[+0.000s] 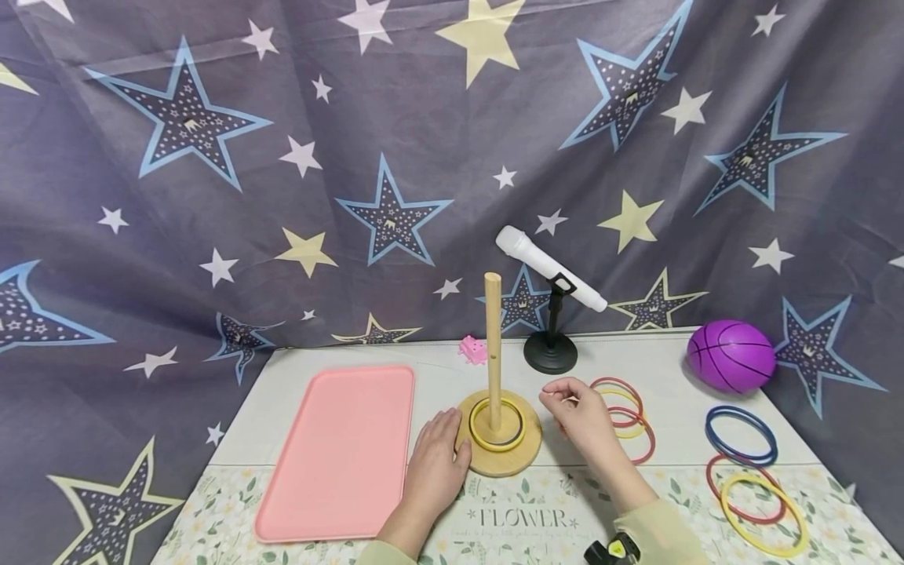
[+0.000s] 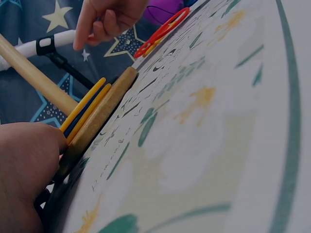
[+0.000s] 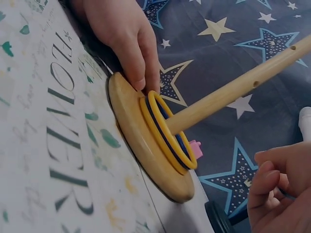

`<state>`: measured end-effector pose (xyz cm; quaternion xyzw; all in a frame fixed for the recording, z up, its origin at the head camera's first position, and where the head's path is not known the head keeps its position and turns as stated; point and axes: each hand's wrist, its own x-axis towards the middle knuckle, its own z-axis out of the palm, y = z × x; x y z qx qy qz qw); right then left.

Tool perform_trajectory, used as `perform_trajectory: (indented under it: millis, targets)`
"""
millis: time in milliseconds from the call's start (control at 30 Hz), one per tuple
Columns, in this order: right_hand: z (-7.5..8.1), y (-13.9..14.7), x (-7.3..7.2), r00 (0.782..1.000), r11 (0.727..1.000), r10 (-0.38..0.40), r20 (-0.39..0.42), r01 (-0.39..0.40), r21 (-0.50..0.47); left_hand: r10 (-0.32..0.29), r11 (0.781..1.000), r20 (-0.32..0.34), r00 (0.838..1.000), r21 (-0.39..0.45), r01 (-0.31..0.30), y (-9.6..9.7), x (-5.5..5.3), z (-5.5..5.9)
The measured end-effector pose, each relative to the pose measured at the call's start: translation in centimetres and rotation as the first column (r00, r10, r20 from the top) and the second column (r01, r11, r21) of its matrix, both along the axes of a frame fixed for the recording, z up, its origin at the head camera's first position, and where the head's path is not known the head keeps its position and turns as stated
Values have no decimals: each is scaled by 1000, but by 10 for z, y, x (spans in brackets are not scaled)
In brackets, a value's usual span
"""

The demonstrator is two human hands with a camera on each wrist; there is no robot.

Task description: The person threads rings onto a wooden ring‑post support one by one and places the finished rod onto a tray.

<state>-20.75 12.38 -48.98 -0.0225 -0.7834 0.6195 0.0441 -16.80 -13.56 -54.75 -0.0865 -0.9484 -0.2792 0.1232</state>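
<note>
A wooden peg (image 1: 493,345) stands upright on a round wooden base (image 1: 497,464). Yellow and blue rings (image 1: 497,446) lie stacked around its foot, a blue one between yellow ones in the right wrist view. My left hand (image 1: 435,464) rests at the left edge of the base, fingers reaching along the rim. To the right of the peg, my right hand (image 1: 581,416) hovers with loosely bent fingers and nothing in them. Just beyond that hand, red and yellow rings (image 1: 645,455) lie overlapping on the table.
At the left lies a pink tray (image 1: 332,455). Behind the peg are a small pink toy (image 1: 473,350) and a white microphone (image 1: 554,269) on a black stand (image 1: 550,353). Blue rings (image 1: 771,455), a red ring (image 1: 759,519), a yellow ring (image 1: 798,541) and a purple ball (image 1: 731,357) are at far right.
</note>
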Motion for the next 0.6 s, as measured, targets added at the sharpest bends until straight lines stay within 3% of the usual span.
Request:
perform_trajectory:
  millis: [200,600]
  targets:
    - [0,13,3,1000,999,-31,1,31,32,-4,1000,-9,1000,7,4,1,1,1]
    - [1,40,9,996,996,-88,22,88,-11,1,1000,-8,1000,-3,-1,1,-1,-1]
